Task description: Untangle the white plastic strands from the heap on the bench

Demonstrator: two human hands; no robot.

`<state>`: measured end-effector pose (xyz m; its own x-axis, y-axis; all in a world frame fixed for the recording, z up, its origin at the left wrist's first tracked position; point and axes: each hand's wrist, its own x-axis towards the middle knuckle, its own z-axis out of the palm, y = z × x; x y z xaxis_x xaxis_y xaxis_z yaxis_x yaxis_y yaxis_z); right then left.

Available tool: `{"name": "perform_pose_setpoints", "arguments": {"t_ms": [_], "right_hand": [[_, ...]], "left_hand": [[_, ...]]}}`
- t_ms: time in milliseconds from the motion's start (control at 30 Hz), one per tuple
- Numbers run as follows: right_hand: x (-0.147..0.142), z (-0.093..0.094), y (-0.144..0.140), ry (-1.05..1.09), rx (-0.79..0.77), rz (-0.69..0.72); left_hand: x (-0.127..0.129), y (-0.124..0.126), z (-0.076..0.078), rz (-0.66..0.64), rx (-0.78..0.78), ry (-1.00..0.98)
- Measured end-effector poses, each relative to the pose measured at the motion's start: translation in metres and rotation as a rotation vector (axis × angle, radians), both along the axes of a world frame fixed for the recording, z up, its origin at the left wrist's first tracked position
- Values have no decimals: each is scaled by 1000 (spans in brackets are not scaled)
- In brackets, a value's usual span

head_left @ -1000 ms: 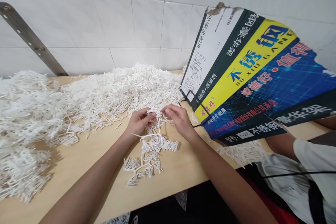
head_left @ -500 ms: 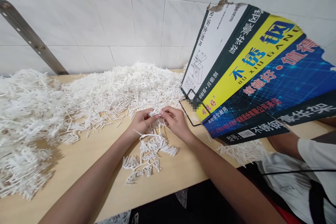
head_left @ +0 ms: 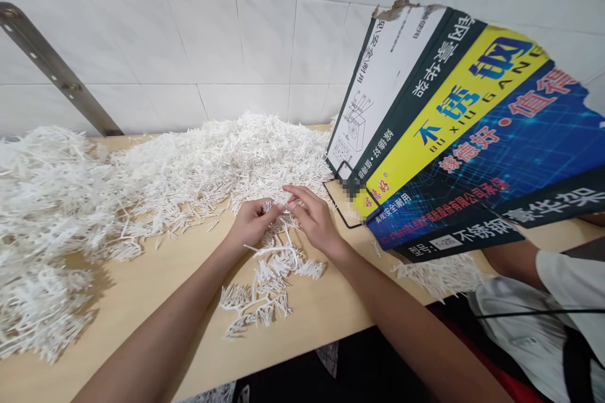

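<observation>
A branched sprig of thin white plastic-looking stems with many fine tips hangs from my fingers, its lower part lying on the table. My left hand pinches its upper end between thumb and curled fingers. Right beside it, my right hand is held with the index finger stretched out and the thumb apart from it, close to the left thumb tip. White tips show between the two hands. What the lower right fingers touch is hidden.
A long heap of the same white pieces runs along the tiled wall. On the right stands a printed cardboard panel, with a black wire frame at its foot. Beyond it are more pieces and another person's arm.
My right index finger has lifted and straightened away from the thumb, loosening the earlier pinch. The left hand stays in place, and the hanging sprig has shifted slightly.
</observation>
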<state>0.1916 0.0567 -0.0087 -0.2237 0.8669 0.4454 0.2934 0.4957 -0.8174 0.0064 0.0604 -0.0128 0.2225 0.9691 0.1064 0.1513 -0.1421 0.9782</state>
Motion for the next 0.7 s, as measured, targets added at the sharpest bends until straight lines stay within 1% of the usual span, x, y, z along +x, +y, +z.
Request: {"name": "perform_pose_setpoints", "arguments": {"t_ms": [133, 200, 267, 367, 433, 533, 567, 633, 700], "right_hand": [[0, -3, 2, 20, -111, 62], [-1, -6, 4, 64, -154, 60], [-2, -8, 4, 81, -192, 29], [-4, -8, 2, 130, -271, -15], [-6, -9, 0, 221, -332, 17], [-5, -11, 4, 368, -428, 81], [-3, -13, 6, 436, -455, 68], [2, -16, 12, 560, -464, -5], [5, -17, 16, 573, -419, -51]], "left_hand": [[-1, 1, -5, -79, 94, 71], [-1, 1, -7, -123, 94, 108], [-1, 1, -7, -155, 73, 122], [-1, 0, 0, -245, 37, 86], [-1, -1, 7, -306, 6, 32], [-3, -3, 16, -350, -25, -46], [-5, -4, 17, -368, -35, -52], [-7, -5, 17, -387, -68, -49], [-8, -5, 14, -348, -115, -80]]}}
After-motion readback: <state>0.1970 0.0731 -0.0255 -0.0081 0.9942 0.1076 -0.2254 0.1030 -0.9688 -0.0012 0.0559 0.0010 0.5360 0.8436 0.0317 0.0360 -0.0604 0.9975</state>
